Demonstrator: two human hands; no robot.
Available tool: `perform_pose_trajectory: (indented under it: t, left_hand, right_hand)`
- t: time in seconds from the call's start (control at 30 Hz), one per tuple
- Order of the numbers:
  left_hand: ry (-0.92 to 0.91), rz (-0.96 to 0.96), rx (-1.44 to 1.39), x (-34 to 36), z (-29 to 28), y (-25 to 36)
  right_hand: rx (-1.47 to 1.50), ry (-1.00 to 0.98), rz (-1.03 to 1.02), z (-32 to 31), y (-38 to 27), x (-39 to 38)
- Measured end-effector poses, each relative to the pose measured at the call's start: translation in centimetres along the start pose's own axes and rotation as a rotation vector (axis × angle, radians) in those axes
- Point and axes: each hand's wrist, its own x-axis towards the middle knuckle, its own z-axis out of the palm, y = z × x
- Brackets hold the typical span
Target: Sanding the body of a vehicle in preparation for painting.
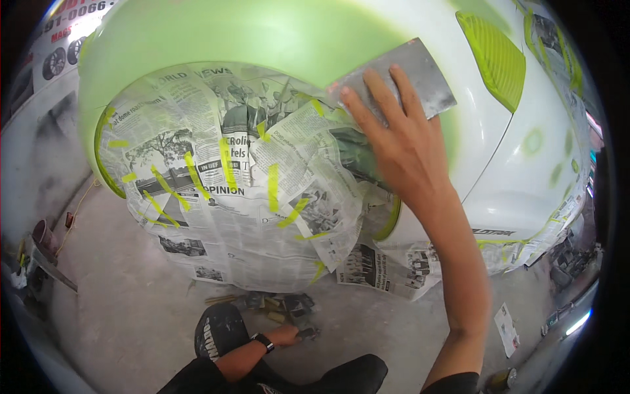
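Note:
My right hand [410,154] presses a grey rectangular sheet [430,75], which looks like sandpaper, flat against the car's curved white and pale green body panel [282,43]. Its fingers lie spread across the sheet. Just left of it, newspaper [243,197] held with yellow-green tape covers the wheel opening. Low down, my left hand [285,335], with a watch on the wrist, is close to the floor between my knees. Its fingers are closed at a small dark piece [306,333] that I cannot make out. Above that hand lies a pile of small blocks and dark pieces [275,305].
A lamp masked in yellow-green tape [495,62] sits right of the sheet. More newspaper covers the lower bumper [394,266]. A paper [506,329] and a can [503,379] are on the floor at right. At far left stands a container [44,236].

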Motion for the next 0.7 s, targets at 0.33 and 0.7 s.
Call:
perform_pose_trajectory:
  t: [0.33,0.7]
  left_hand:
    - [-0.083,-0.036,0.009,0.6,-0.8,1.1]
    - [-0.086,-0.016,0.09,2.3,0.2,1.4]
  right_hand:
    - [-0.059,0.021,-0.202,0.2,2.6,1.5]
    - [-0.119,0.013,-0.156,0.4,3.2,-1.1]
